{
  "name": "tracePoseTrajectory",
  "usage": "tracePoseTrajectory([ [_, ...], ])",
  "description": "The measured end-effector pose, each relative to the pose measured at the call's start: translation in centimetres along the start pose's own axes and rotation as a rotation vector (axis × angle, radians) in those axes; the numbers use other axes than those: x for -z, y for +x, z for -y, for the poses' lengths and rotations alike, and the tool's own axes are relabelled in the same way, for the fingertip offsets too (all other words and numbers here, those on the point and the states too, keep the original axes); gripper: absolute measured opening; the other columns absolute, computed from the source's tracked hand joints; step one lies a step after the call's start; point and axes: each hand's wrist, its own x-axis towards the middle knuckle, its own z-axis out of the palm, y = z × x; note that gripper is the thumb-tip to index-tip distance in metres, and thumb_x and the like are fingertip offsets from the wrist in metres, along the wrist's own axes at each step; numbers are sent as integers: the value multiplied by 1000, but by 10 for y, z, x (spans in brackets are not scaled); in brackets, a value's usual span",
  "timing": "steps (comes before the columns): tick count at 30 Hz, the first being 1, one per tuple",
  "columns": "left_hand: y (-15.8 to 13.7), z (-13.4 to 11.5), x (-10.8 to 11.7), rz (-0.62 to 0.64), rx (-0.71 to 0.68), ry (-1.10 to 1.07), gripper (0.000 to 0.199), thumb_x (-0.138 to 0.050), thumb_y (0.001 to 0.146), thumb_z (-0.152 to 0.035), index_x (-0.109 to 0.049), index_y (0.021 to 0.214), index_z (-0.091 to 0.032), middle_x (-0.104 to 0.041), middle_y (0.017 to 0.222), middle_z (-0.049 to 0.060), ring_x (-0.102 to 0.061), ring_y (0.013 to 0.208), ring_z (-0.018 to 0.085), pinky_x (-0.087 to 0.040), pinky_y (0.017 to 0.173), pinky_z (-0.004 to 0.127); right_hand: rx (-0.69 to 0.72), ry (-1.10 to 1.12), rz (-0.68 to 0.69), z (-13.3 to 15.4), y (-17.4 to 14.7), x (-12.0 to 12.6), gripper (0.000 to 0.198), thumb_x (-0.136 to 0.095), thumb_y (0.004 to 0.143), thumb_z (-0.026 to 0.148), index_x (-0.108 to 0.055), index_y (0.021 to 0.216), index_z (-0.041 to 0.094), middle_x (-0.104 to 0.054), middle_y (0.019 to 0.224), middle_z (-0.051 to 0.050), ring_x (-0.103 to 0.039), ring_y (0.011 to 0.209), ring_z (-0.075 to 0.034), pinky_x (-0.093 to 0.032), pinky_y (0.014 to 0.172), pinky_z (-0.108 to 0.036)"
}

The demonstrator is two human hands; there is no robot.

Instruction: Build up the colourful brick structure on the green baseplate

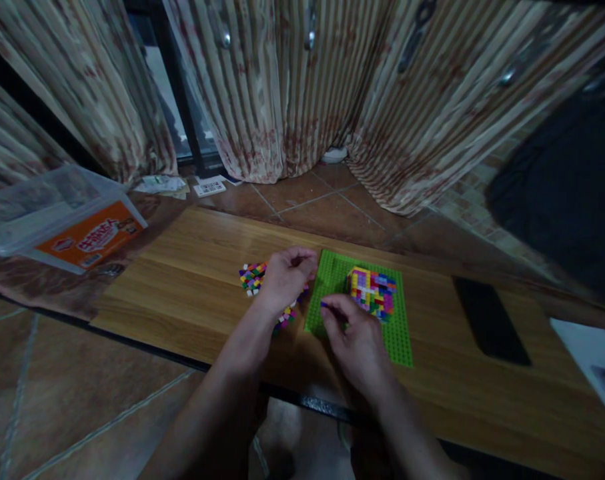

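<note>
A green baseplate (400, 345) lies on the wooden table, bearing a block built from many-coloured toy bricks (372, 291). My right hand (355, 333) is over the plate's near left part, thumb and forefinger pinching a small dark purple brick (323, 305). To its left, my left hand (287, 277) hovers between the loose bricks and the plate's left edge. Its fingers are curled together, and anything between them is too small to make out. Loose bricks (252, 277) of several colours lie in a pile beneath and around my left hand, which partly covers them.
On the table's right lies a flat black object (489, 320), with white sheets (587, 347) beyond it. A clear plastic box with an orange label (89, 237) stands at the left. Striped curtains (317, 87) hang behind the table, with papers (209, 187) on the floor.
</note>
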Motion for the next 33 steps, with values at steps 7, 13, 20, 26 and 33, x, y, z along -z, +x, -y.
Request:
tracePoseTrajectory([
  [7,0,1,-4,24,-18,57,13,-65,73,-23,-69,81,-14,-64,65,-1,-56,57,9,-46,57,20,-99,67,-204,-20,-6,45,22,-53,87,32,-71,98,24,-71,103,-5,-66,94,-20,-51,84,-34],
  [13,1,5,-7,62,-47,91,14,-65,73,-25,-69,81,-14,-63,64,-2,-55,57,9,-44,57,21,-263,-98,-316,-43,-13,86,26,-59,81,37,-74,93,19,-74,91,-8,-68,80,-22,-52,68,-31],
  [20,1,6,-11,103,-53,128,14,-64,74,-25,-69,80,-14,-61,63,-2,-53,56,9,-42,55,20,-357,-197,-236,-56,-15,90,34,-58,78,42,-72,98,18,-75,86,-9,-69,75,-24,-50,66,-34],
  [26,1,9,-13,135,-53,158,16,-63,75,-26,-69,83,-14,-58,61,-3,-51,54,8,-41,55,20,-402,-186,-227,-53,-10,82,32,-57,76,43,-69,92,18,-74,84,-8,-69,75,-23,-49,66,-33],
  [33,0,10,-13,147,-69,165,16,-62,76,-25,-70,84,-13,-58,63,-2,-52,56,9,-43,57,22,-436,-120,-266,-53,-6,80,31,-63,71,45,-68,83,18,-73,78,-7,-67,71,-23,-49,64,-31],
])
